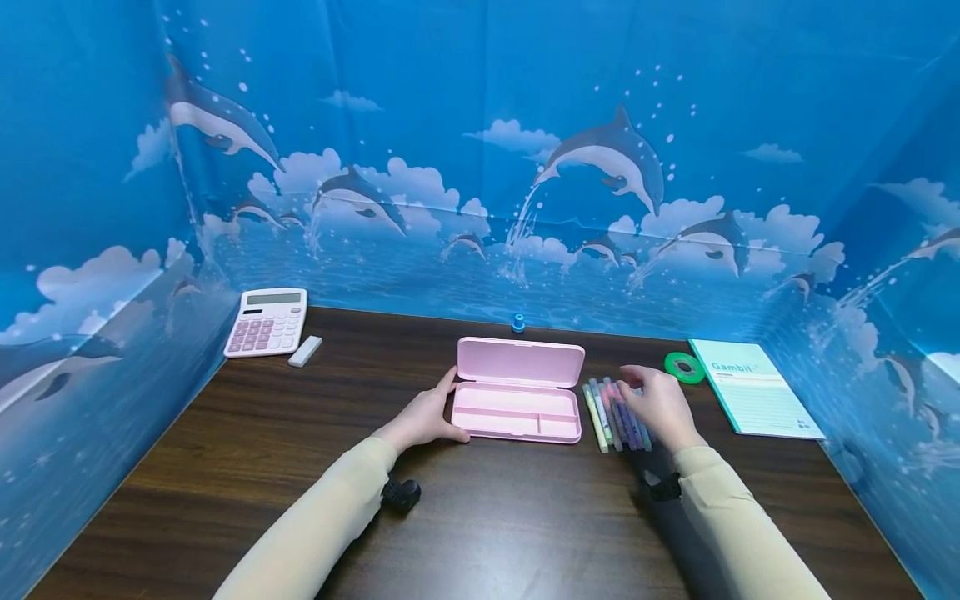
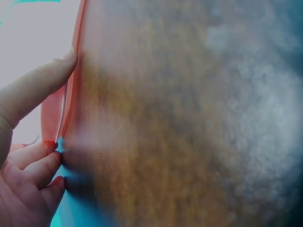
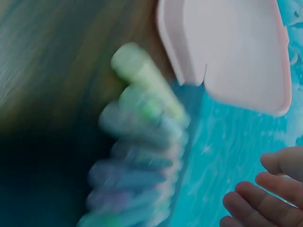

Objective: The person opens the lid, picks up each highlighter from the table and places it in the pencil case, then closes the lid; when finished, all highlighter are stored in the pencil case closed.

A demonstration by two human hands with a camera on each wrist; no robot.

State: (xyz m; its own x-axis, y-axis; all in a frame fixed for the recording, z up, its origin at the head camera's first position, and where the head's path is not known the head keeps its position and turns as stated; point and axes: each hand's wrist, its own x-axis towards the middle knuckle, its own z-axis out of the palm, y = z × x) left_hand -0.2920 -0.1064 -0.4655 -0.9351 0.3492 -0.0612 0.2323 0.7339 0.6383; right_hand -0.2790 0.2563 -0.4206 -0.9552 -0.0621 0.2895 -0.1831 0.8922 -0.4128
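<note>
An open pink pencil case [image 1: 495, 398] lies on the table, its lid raised at the back and its divided tray bare. My left hand [image 1: 424, 417] holds the case's left end, thumb at the front corner and fingers toward the back. In the left wrist view the thumb and fingertips touch the pink case edge [image 2: 53, 116]. To the right of the case is a row of several pastel highlighters [image 1: 597, 417]. Above their right part hovers my right hand [image 1: 662, 408], fingers loosely bent. The right wrist view shows thumb and fingers apart with nothing between them; the highlighters [image 3: 151, 80] are blurred.
A green tape roll [image 1: 685, 367] and a notepad [image 1: 753, 387] lie at the right. At the back left are a calculator [image 1: 267, 322] and a white stick-like block [image 1: 305, 351]. A small blue item [image 1: 518, 323] stands at the back edge, before the dolphin-print backdrop [image 1: 420, 267].
</note>
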